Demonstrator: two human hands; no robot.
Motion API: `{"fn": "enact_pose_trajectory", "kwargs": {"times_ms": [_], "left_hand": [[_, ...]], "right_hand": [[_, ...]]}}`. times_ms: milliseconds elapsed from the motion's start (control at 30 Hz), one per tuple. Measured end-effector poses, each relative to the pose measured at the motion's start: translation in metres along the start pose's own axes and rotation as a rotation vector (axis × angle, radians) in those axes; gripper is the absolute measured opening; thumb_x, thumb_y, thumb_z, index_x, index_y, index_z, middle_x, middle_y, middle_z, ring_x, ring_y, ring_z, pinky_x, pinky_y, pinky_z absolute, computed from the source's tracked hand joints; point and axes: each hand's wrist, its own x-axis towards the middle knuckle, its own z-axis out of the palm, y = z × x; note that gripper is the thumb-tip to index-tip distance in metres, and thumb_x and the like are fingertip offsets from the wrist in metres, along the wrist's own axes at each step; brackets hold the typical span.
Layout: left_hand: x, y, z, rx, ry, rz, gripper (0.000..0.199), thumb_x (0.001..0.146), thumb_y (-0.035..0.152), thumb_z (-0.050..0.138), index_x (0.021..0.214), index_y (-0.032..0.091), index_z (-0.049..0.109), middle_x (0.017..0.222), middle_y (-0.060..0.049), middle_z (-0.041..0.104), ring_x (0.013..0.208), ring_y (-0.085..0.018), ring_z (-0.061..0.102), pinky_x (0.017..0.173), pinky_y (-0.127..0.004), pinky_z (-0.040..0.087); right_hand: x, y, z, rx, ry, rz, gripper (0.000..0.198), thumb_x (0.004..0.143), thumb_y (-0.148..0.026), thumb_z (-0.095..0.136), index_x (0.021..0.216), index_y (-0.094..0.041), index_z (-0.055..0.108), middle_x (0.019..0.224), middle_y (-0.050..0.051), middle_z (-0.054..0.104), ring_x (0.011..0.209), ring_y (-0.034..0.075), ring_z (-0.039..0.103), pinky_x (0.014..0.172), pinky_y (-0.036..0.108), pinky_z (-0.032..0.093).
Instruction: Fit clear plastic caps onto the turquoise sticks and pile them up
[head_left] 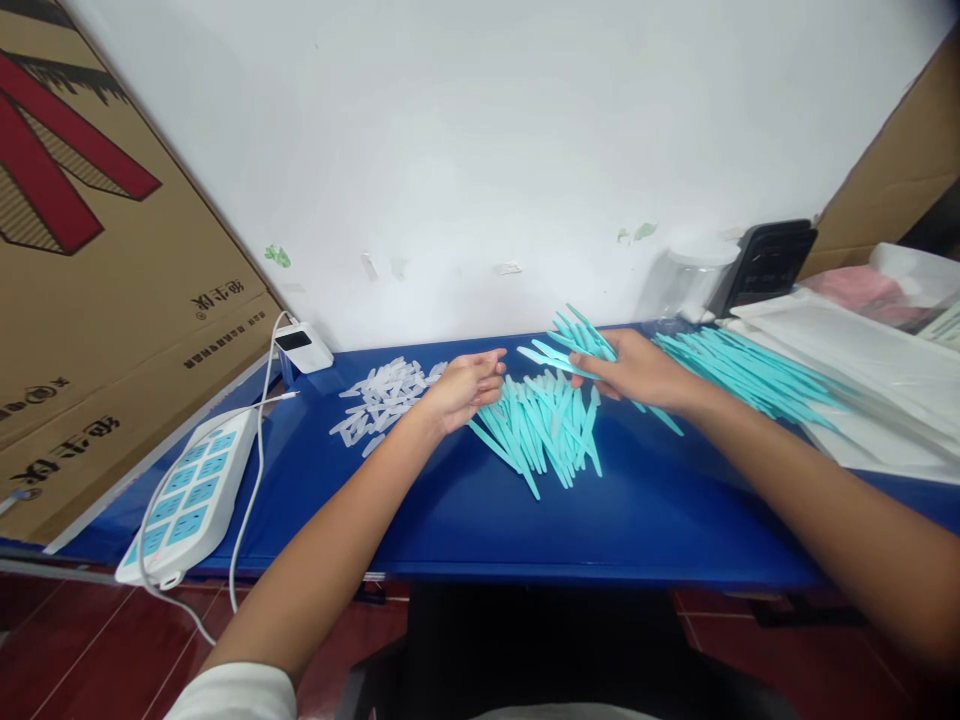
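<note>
My right hand [626,370] is closed round a loose bundle of slim turquoise eyebrow razors [574,340], their ends fanning out toward the wall. My left hand [471,388] hovers at the left edge of a heap of similar razors [540,425], whose far ends look paler, as if capped. Its fingers are curled together, and anything small between them is hidden. To its left lies a pile of small translucent plastic caps [390,400]. Another spread of turquoise razors [750,375] lies beyond my right wrist, partly on white sheets.
The blue tabletop [525,545] meets a white wall. On the left are a power strip [195,490] with a white cable, a small white device [304,347] and a large cardboard box [112,300]. A clear jar [694,275], a black phone-like object [772,265] and white packaging [885,360] stand right.
</note>
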Motion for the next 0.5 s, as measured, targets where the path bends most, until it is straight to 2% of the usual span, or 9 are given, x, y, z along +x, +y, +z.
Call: {"fn": "enact_pose_trajectory", "kwargs": {"times_ms": [100, 200, 300, 367, 500], "left_hand": [[0.0004, -0.0025, -0.0001, 0.127, -0.024, 0.06, 0.026, 0.097, 0.024, 0.074, 0.116, 0.009, 0.065, 0.074, 0.002, 0.052, 0.046, -0.002, 0.027, 0.039, -0.017, 0.018], [0.0023, -0.0056, -0.0014, 0.26, -0.003, 0.088, 0.037, 0.096, 0.044, 0.075, 0.111, 0.011, 0.067, 0.067, 0.004, 0.051, 0.044, -0.003, 0.025, 0.039, -0.018, 0.016], [0.0041, -0.0086, -0.0021, 0.307, 0.07, 0.099, 0.044, 0.094, 0.057, 0.072, 0.099, 0.014, 0.065, 0.055, 0.009, 0.039, 0.041, -0.004, 0.02, 0.039, -0.019, 0.013], [0.0041, -0.0085, -0.0018, 0.269, 0.084, 0.088, 0.043, 0.095, 0.057, 0.071, 0.091, 0.015, 0.062, 0.055, 0.01, 0.033, 0.041, -0.004, 0.018, 0.038, -0.019, 0.012], [0.0019, -0.003, -0.0008, 0.156, 0.041, 0.059, 0.02, 0.097, 0.033, 0.066, 0.099, 0.012, 0.066, 0.067, 0.006, 0.041, 0.043, -0.004, 0.023, 0.038, -0.018, 0.015]], "right_hand": [[-0.0017, -0.0027, -0.0001, 0.003, -0.001, -0.003, 0.032, 0.096, -0.048, 0.065, 0.081, -0.02, 0.066, 0.048, -0.004, 0.05, 0.045, 0.014, 0.043, 0.051, 0.029, 0.036], [-0.0025, -0.0034, -0.0006, 0.009, -0.01, -0.018, 0.03, 0.096, -0.047, 0.064, 0.082, -0.021, 0.066, 0.048, -0.004, 0.051, 0.045, 0.014, 0.043, 0.051, 0.029, 0.036], [-0.0021, -0.0022, -0.0004, -0.008, -0.02, -0.018, 0.034, 0.096, -0.05, 0.064, 0.081, -0.02, 0.067, 0.048, -0.003, 0.051, 0.045, 0.014, 0.044, 0.052, 0.029, 0.037], [-0.0016, -0.0015, 0.0002, -0.007, -0.023, -0.025, 0.034, 0.095, -0.051, 0.064, 0.081, -0.02, 0.067, 0.047, -0.003, 0.051, 0.045, 0.014, 0.044, 0.052, 0.029, 0.037], [-0.0018, -0.0016, 0.0014, -0.012, -0.023, -0.044, 0.032, 0.095, -0.05, 0.063, 0.082, -0.02, 0.066, 0.049, -0.004, 0.052, 0.044, 0.014, 0.044, 0.052, 0.029, 0.037]]}}
